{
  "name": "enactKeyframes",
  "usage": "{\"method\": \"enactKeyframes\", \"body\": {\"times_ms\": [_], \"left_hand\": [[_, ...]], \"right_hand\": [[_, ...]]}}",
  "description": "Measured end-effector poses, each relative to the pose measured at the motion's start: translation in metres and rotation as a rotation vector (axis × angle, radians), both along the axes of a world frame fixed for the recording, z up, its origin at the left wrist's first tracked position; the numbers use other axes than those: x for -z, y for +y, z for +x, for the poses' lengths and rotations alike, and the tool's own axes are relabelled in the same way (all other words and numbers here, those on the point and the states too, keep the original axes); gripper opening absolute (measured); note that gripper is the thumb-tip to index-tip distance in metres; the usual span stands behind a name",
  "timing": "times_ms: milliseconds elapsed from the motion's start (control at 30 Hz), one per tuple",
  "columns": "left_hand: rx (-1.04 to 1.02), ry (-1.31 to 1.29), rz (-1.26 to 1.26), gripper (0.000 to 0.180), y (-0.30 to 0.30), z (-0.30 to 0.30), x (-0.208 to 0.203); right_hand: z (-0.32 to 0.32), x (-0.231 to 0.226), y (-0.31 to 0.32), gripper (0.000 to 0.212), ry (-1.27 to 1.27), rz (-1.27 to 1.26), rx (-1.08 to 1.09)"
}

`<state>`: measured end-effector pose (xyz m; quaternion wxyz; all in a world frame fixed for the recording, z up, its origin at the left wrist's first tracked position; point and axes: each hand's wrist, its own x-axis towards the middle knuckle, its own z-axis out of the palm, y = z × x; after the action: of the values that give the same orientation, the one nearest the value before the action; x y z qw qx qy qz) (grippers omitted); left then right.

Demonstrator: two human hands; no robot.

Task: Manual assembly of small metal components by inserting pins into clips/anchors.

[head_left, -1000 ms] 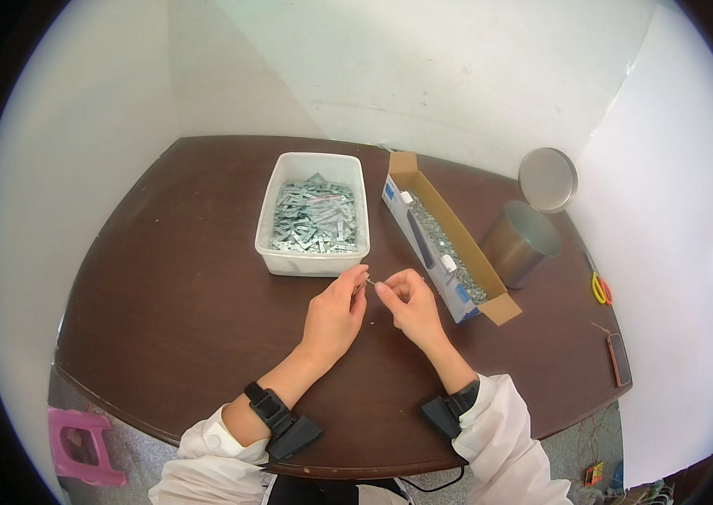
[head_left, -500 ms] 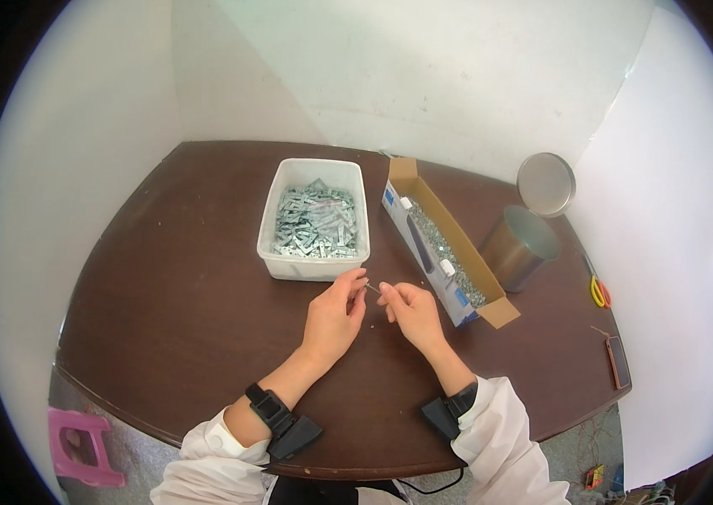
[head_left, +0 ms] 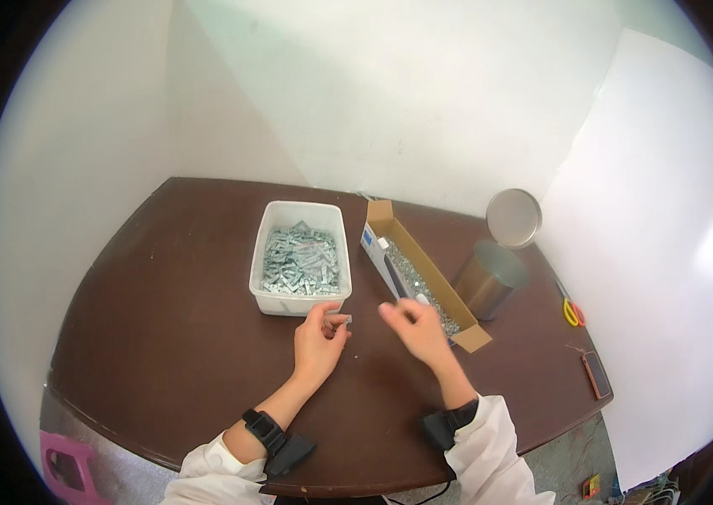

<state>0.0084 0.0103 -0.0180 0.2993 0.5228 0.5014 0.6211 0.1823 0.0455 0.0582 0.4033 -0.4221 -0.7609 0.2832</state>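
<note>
My left hand (head_left: 317,342) is closed, pinching a small metal piece (head_left: 349,320) between its fingertips, just in front of a white plastic tub (head_left: 296,304). The tub holds a heap of flat, silvery metal strips (head_left: 299,259). Blurred by motion, my right hand (head_left: 418,330) is over the table beside the near end of a long open cardboard box (head_left: 436,289). Its fingers are partly curled, and whether anything is in them cannot be made out. Many small metal parts (head_left: 411,273) fill the box.
Right of the box stands a metal canister (head_left: 481,290), with a round metal lid (head_left: 514,218) behind it. Yellow-handled scissors (head_left: 574,312) and a phone (head_left: 596,375) lie along the right edge of the brown table (head_left: 163,337). A pink stool (head_left: 70,465) is on the floor at lower left.
My hands have come apart: the right has moved away from the small metal piece, which stays in the left. The whole view has tilted upward, so the table sits lower.
</note>
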Motion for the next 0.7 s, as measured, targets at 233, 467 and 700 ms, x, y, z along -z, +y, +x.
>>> {"method": "enactKeyframes", "body": {"times_ms": [233, 467, 700], "left_hand": [[0.071, -0.063, -0.116, 0.030, -0.004, 0.008, -0.015], [0.310, -0.267, -0.193, 0.022, 0.008, 0.003, 0.005], [0.346, -0.309, -0.225, 0.014, 0.009, -0.003, 0.001]], "right_hand": [[0.070, -0.011, 0.036, 0.020, -0.384, 0.283, 0.435], [0.070, -0.002, 0.053, 0.019, -1.062, -0.065, 0.414], [0.070, -0.001, 0.051, 0.015, -0.988, -0.030, 0.499]]}}
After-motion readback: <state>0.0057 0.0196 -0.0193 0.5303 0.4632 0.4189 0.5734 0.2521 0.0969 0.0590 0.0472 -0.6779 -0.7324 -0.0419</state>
